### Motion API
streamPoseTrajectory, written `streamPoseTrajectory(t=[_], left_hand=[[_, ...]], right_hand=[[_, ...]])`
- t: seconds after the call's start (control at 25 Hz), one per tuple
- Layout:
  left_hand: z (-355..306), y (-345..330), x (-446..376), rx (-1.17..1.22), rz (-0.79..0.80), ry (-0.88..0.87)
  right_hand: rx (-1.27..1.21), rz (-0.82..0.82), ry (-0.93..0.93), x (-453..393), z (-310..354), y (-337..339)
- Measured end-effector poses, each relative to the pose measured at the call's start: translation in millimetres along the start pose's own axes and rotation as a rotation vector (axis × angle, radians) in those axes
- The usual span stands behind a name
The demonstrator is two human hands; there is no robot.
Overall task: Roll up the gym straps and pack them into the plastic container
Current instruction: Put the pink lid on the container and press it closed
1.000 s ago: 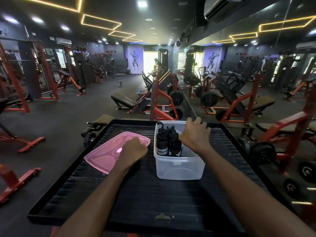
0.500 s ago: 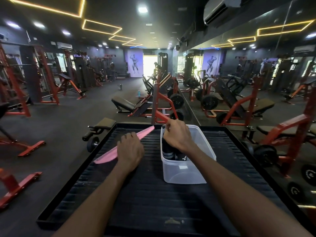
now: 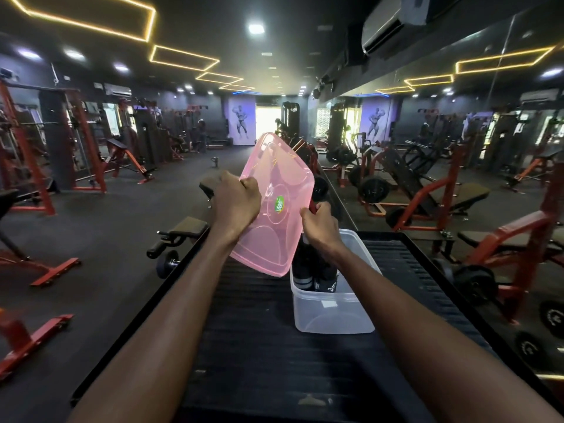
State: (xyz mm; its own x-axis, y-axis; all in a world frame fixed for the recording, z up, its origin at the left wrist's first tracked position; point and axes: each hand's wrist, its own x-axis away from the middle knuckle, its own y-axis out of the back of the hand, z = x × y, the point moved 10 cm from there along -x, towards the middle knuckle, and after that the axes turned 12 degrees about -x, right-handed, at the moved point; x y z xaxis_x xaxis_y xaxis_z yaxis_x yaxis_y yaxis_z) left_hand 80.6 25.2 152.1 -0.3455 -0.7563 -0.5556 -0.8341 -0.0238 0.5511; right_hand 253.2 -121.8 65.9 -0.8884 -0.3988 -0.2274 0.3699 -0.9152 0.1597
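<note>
Now lifted off the black tray [image 3: 427,270], no longer lying flat: pink lid [image 3: 274,178], translucent, tilted above clear container [image 3: 332,315], gripped at opposite edges by left hand [image 3: 235,203] and right hand [image 3: 320,227], fingers curled. Rolled black straps [image 3: 314,270] upright inside.

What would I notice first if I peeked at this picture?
Probably the big see-through pink lid, held up tilted in the middle by both the left hand and right hand. Just below it sits a clear plastic container with rolled black gym straps standing inside.
</note>
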Motion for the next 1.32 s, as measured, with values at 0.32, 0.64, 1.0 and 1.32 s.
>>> streamPoseTrajectory(t=[0.32, 0.64, 1.0, 1.32], left_hand=[[4, -9, -4, 0.414, 0.167, 0.223], [5, -81, 49, 0.235, 0.372, 0.226], [6, -134, 107, -0.106, 0.483, 0.079], [5, -148, 94, -0.143, 0.471, 0.122]], right_hand=[[-0.046, 0.035, -0.002, 2, 4, 21], [0.285, -0.159, 0.011, 8, -13, 84], [0.516, -0.126, -0.09, 21, -62, 111], [0.556, -0.057, -0.108, 2, -72, 105]])
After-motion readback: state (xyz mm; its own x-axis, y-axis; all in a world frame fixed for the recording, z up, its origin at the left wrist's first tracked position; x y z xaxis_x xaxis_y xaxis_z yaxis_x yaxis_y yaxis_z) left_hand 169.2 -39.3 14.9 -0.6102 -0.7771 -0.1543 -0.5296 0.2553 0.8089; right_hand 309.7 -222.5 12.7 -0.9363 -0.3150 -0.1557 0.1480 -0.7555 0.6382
